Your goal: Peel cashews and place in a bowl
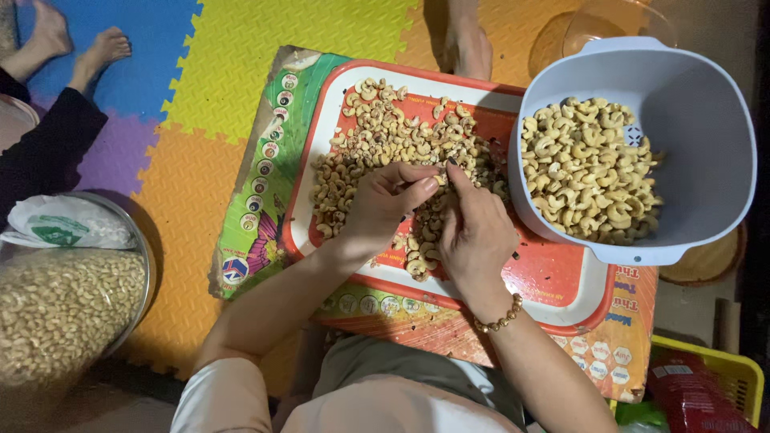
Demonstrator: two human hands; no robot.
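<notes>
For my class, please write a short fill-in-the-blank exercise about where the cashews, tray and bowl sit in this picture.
1. Both hands, left hand and right hand, work over a pile of cashews on a red and white ____.
2. The grey bowl holds ____.
3. The right wrist wears a beaded ____.

Missing words: tray; cashews; bracelet

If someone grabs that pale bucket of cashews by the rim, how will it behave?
The pale bucket is probably light, since the cashews fill only its bottom. They're heaped toward one side, so it may tilt that way. The loose, curved nuts would likely slide when it moves.
</notes>
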